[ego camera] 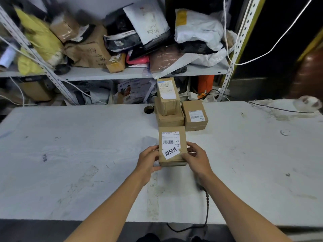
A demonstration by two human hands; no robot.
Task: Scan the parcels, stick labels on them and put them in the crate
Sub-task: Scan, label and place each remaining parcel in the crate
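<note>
A small brown cardboard parcel (172,137) lies on the white table (70,154) in front of me. It bears a printed barcode label and a white sticker (171,153) with black characters on its near end. My left hand (148,159) grips the parcel's left side. My right hand (195,158) holds its right side, thumb on the sticker's edge. Behind it stand three more parcels: one (194,115) to the right, and a narrow one (167,95) stacked on a flat one (170,118). No crate is in view.
A dark scanner with a coiled cable (207,203) lies under my right forearm. A cable hole (148,109) opens in the table behind the parcels. Metal shelves (104,75) at the back are piled with bags and boxes. White cords hang at right.
</note>
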